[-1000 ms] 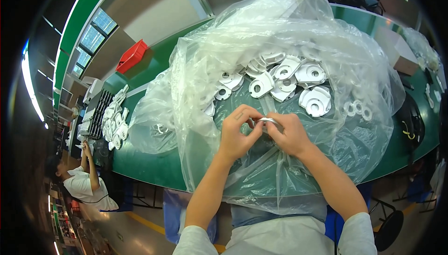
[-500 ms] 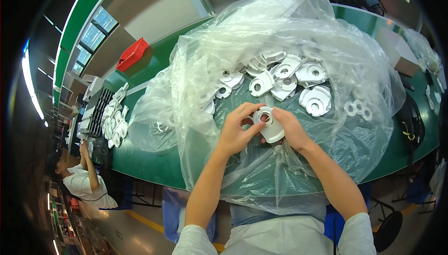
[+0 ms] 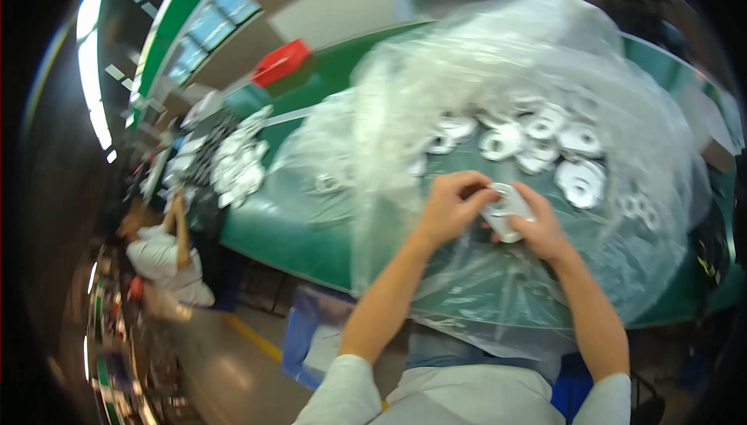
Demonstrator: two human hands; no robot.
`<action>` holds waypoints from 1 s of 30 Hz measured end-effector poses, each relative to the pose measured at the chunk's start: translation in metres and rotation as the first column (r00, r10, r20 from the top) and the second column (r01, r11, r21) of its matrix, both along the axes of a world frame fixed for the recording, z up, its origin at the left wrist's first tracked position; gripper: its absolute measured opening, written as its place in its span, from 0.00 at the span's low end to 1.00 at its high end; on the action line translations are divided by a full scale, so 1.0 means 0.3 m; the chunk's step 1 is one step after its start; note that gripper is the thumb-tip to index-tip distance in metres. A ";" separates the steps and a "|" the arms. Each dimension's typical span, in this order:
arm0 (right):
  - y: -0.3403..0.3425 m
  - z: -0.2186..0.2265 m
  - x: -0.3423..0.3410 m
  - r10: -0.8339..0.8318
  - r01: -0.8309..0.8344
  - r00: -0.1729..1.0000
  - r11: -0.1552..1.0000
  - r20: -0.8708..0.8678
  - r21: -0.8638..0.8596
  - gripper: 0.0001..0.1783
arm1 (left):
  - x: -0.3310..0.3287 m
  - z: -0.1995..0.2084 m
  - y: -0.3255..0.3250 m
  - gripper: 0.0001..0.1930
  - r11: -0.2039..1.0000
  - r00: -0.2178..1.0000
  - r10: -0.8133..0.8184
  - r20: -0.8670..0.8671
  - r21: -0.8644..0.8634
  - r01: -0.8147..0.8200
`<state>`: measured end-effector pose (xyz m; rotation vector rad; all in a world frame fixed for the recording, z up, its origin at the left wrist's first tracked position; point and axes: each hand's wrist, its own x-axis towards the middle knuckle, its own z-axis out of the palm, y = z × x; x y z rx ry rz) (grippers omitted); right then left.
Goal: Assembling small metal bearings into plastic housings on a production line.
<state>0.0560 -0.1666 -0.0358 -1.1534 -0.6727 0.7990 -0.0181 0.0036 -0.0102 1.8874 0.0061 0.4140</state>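
Between my two hands is a white plastic housing part (image 3: 510, 209), with a round raised opening at its far end and a flat tongue toward me. The fingers of my left hand (image 3: 459, 203) are closed at the ring on its left side. My right hand (image 3: 545, 227) grips the right edge, its thumb lying over the flat part. Beyond my hands, several similar white parts (image 3: 582, 182) lie in a loose pile on a large clear plastic bag (image 3: 389, 192), whose raised folds surround them. Motion smears fine detail.
Small white rings (image 3: 640, 210) lie on the bag at the right. A red bin (image 3: 282, 62) stands at the back left of the green table (image 3: 288, 258). Stacked white parts (image 3: 240, 162) sit farther left, near a co-worker (image 3: 167, 258). A blue crate (image 3: 315, 339) is below the table edge.
The whole scene has shifted rightward and blurred as the head turned left. My right thumb now lies across the flat of the white part, which has turned slightly in my hands.
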 end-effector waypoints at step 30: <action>-0.027 -0.041 0.011 -0.103 0.137 0.971 0.979 0.218 -0.149 0.07 | 0.074 0.112 0.132 0.11 0.930 0.996 0.067 0.059 0.358 -0.084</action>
